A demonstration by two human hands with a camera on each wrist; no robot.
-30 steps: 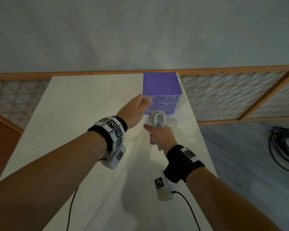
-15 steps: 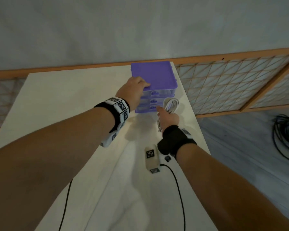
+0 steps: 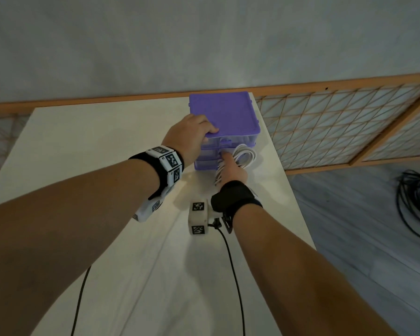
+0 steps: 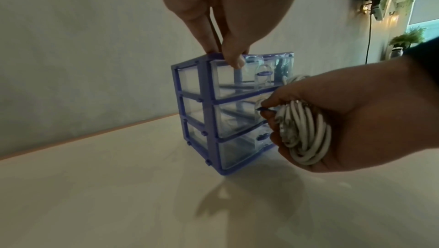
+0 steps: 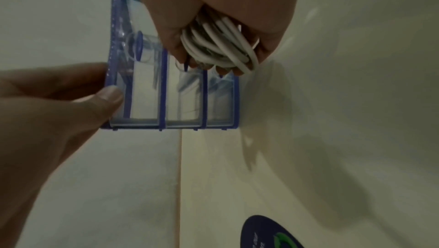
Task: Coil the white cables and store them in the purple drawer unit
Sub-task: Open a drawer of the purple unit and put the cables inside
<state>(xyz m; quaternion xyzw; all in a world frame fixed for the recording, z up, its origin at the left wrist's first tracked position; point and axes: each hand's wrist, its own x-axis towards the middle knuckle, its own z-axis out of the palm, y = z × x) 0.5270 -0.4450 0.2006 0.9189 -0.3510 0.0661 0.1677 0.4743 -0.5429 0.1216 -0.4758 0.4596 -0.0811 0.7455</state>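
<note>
Your left hand [image 3: 192, 133] grips the top front edge of the purple plastic three-drawer unit [image 3: 224, 112] standing on the pale tabletop [image 3: 95, 141]. Your right hand [image 3: 232, 169] holds the coiled white cable [image 3: 246, 154], index finger and thumb at the middle drawer's handle [image 4: 259, 106].

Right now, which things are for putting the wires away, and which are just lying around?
For the job:
- coiled white cable, held in the right hand
- purple drawer unit, steadied by the left hand

Just lying about:
- black cable on the floor
- wooden lattice screen beside the table
</note>
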